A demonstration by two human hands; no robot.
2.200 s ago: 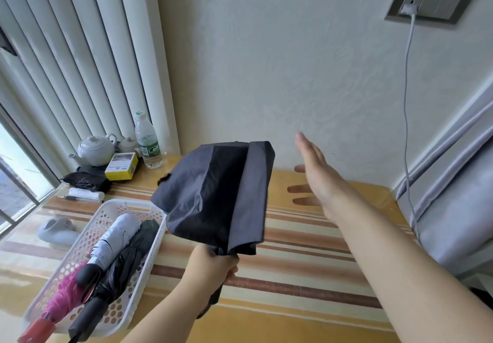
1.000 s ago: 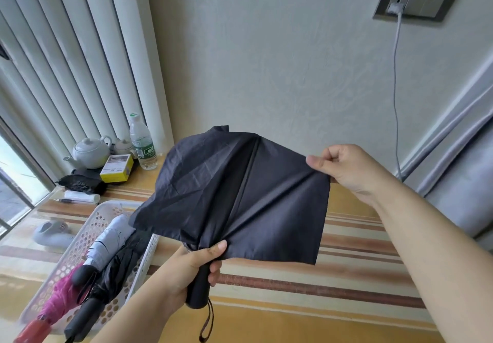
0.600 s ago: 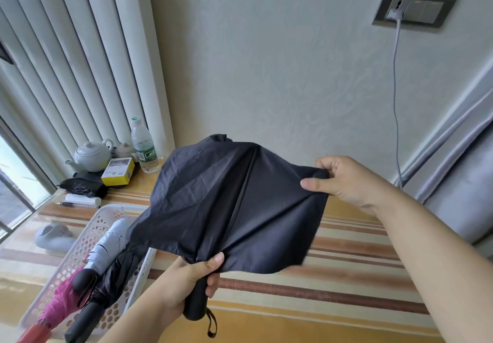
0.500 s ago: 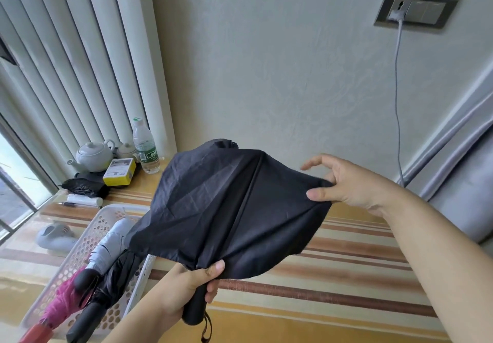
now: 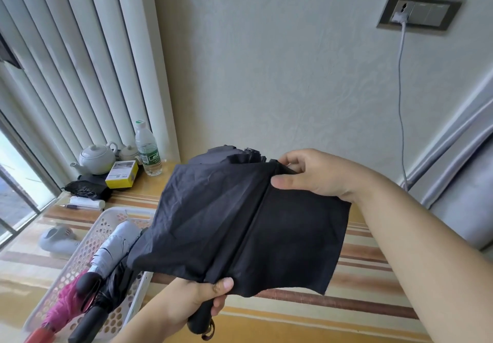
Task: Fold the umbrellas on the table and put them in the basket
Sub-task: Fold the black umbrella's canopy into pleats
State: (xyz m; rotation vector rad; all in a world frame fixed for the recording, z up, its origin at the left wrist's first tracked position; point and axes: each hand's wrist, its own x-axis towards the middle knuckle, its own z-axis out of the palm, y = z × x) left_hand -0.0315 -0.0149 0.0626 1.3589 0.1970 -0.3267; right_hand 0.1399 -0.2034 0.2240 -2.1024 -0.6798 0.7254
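Right hand [image 5: 314, 174] now pinches the black umbrella [image 5: 240, 225] canopy's fold; left hand [image 5: 192, 300] still grips its handle.

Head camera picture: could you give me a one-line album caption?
Left hand grips the black umbrella by its handle while the right hand pinches a canopy fold, beside the basket.

— What's the black umbrella [image 5: 240, 225] made of?
— Thin matt cloth, finely creased; its handle [image 5: 200, 318] looks like smooth dark plastic.
— And at the lower left of the frame?
— A white perforated plastic basket [image 5: 88, 238]. The striped surface [image 5: 360, 289] shines glossily.
— Upper left?
— A glazed white teapot [image 5: 96, 157] and a clear plastic bottle [image 5: 148, 153].
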